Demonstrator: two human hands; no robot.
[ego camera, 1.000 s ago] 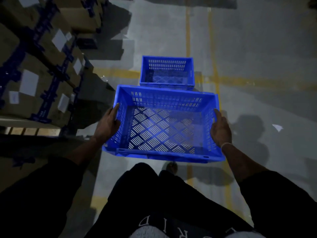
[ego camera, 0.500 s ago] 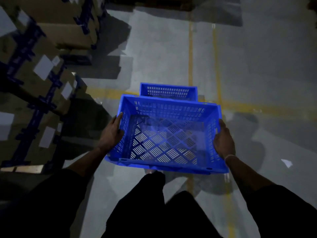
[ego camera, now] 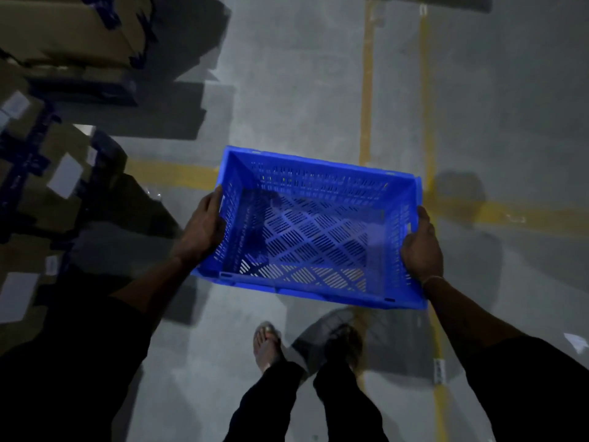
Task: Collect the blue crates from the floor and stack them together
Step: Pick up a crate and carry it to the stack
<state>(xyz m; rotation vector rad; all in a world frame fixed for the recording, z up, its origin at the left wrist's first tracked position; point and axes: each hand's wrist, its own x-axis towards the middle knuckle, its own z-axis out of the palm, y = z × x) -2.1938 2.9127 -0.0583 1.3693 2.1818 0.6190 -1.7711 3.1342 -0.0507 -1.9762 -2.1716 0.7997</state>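
Floor (ego camera: 302, 90): grey concrete, dimly lit, marked with yellow lines (ego camera: 366, 100); two run lengthwise, one crosses them. Cardboard boxes (ego camera: 63, 33) are stacked along the left side, bound with dark blue strapping and bearing white labels (ego camera: 65, 175). A small white scrap (ego camera: 575, 341) lies at the right edge.

The person wears black sleeves (ego camera: 63, 362) pushed up past the forearms and black trousers (ego camera: 344, 406). A thin pale band (ego camera: 432, 278) circles the right wrist. Light open sandals (ego camera: 266, 341) leave the toes bare.
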